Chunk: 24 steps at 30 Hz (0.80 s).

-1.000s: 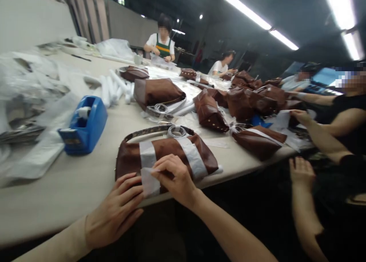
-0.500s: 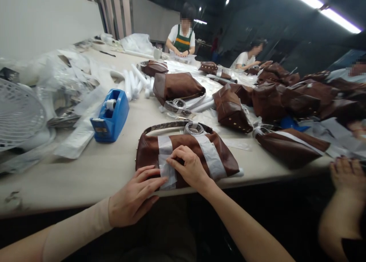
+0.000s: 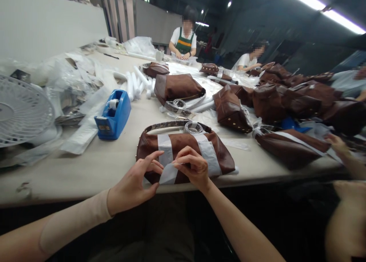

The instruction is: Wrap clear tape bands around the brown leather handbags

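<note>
A white fan [image 3: 23, 109] can be seen to the left of the blue tape holder [image 3: 116, 117]. To the right of the tape holder, and nearer the front, a brown bag [image 3: 184, 142] is laid at the edge of the table [image 3: 71, 178]. By the bag's left end, the left hand [image 3: 133, 186] is held with thumb and first finger spread wide. Nothing seems to be gripped by it; whether the bag is touched by its other fingers cannot be told. The bag looks soft and puffy, so it is probably light, easily dented and a bit slippery. It would best be held by both ends, or lifted by its strap [image 3: 160, 125]. Farther right of the tape holder, a thin pale sheet [image 3: 168, 175] is pinched by thumb and finger of the right hand [image 3: 193, 166]. The bag lies under and beyond those fingertips. The sheet looks floppy and could be torn, so it is best taken by a corner. More brown bags [image 3: 286, 106] are piled far right of the tape holder, near another person's hand [image 3: 340, 146].
</note>
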Each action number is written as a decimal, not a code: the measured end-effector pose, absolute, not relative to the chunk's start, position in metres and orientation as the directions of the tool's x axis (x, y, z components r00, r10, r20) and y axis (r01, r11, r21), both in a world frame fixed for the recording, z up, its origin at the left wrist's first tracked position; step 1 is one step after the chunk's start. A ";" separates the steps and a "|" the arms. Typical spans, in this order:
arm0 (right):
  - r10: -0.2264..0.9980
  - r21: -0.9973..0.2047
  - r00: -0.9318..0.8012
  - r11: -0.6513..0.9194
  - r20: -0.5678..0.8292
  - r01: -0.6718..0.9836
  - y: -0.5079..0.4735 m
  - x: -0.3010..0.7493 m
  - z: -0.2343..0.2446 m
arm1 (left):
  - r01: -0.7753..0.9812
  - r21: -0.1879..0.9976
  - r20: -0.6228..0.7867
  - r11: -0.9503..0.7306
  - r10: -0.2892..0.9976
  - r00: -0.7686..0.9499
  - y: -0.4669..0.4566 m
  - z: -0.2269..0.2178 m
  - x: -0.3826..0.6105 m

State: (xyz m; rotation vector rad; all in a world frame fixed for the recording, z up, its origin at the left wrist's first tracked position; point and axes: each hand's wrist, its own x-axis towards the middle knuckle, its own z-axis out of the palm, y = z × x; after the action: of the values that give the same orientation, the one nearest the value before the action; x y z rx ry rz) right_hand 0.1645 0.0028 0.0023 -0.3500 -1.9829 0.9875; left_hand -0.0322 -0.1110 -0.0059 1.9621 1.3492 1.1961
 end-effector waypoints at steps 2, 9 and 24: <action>0.579 -0.761 -0.575 0.636 0.578 -0.124 0.003 0.165 0.002 | 0.539 0.740 0.380 -0.402 0.911 0.158 -0.107 -0.002 -0.031; 0.542 -0.739 -0.557 0.640 0.630 -0.213 0.001 0.168 0.004 | 0.493 0.733 0.479 -0.467 0.870 0.112 -0.107 -0.014 -0.028; 0.633 -0.809 -0.559 0.575 0.536 -0.125 0.006 0.165 0.001 | -0.121 0.993 -0.008 -0.010 0.988 -0.152 -0.092 0.015 -0.039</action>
State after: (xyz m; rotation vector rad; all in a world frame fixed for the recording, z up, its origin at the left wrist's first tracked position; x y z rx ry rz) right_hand 0.1649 0.0063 0.0013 -0.4093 -1.9147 1.0696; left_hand -0.0385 -0.0918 0.0151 1.0427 1.2269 1.3760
